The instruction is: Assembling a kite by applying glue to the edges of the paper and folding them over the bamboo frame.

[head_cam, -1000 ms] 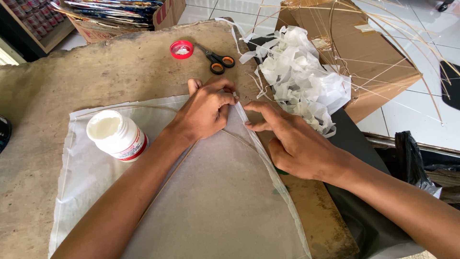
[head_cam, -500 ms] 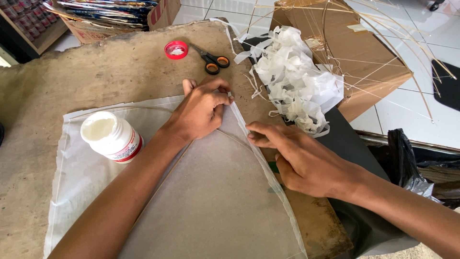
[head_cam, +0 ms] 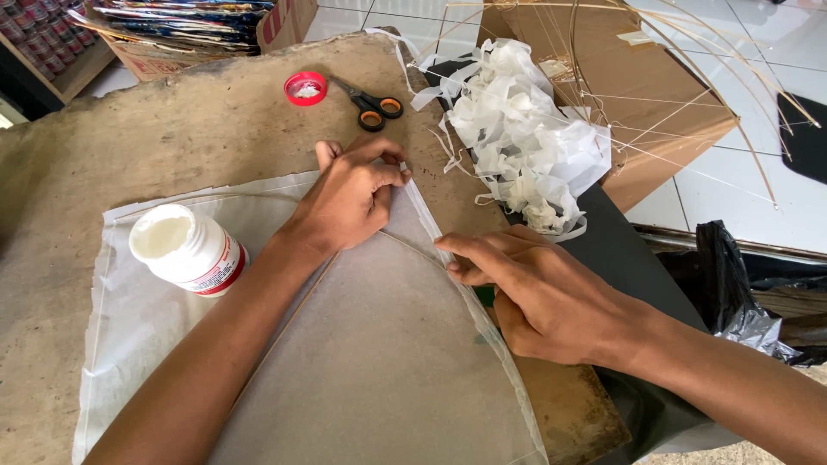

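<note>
Head view shows thin translucent white paper (head_cam: 345,370) lying flat on the rough tan tabletop (head_cam: 172,129), its folded edge at 1 o'clock pressed under the left hand (head_cam: 353,194), grip curled shut, and the right hand (head_cam: 534,297), fingertips pinching that edge.

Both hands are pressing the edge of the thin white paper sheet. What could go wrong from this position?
1. The open glue jar stands on the thin white paper, right beside the left forearm; a nudge could tip it and spill glue.
2. The left hand and right hand press the folded edge; the thin sheet might tear or wrinkle there.
3. Loose paper scraps lie near that edge and could stick to it.
</note>
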